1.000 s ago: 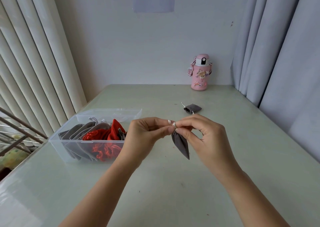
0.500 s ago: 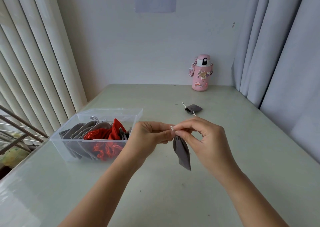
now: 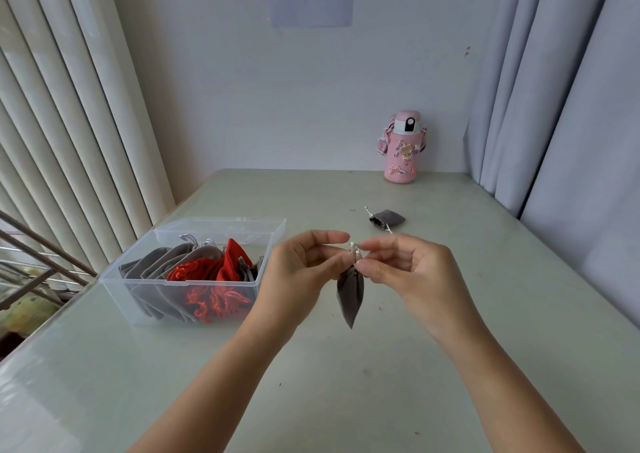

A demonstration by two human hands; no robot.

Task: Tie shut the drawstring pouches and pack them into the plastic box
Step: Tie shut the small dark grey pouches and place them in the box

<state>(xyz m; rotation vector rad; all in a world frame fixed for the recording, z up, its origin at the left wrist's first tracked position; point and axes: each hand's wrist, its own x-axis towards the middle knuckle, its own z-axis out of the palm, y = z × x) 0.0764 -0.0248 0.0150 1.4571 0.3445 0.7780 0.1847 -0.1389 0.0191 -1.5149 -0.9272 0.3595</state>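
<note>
Held up over the tabletop (image 3: pixel 346 390): a small grey drawstring pouch (image 3: pixel 350 296), hanging point-down between both hands. Pinched at its gathered neck, around the white cord (image 3: pixel 354 249), by left grip (image 3: pixel 298 269) and right grip (image 3: pixel 412 272), fingertips nearly meeting. Off to the left, on the tabletop, a clear plastic box (image 3: pixel 138 300) packed with grey pouches (image 3: pixel 156 269) and red pouches (image 3: pixel 214 279). Beyond the hands, lying apart, a loose grey pouch (image 3: pixel 388 218); by the far wall, upright, a pink bottle (image 3: pixel 403 151).

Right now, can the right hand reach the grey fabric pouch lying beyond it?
Probably, once freed: bare table up to the lying grey pouch, but the right hand pinches the hanging grey pouch.
</note>
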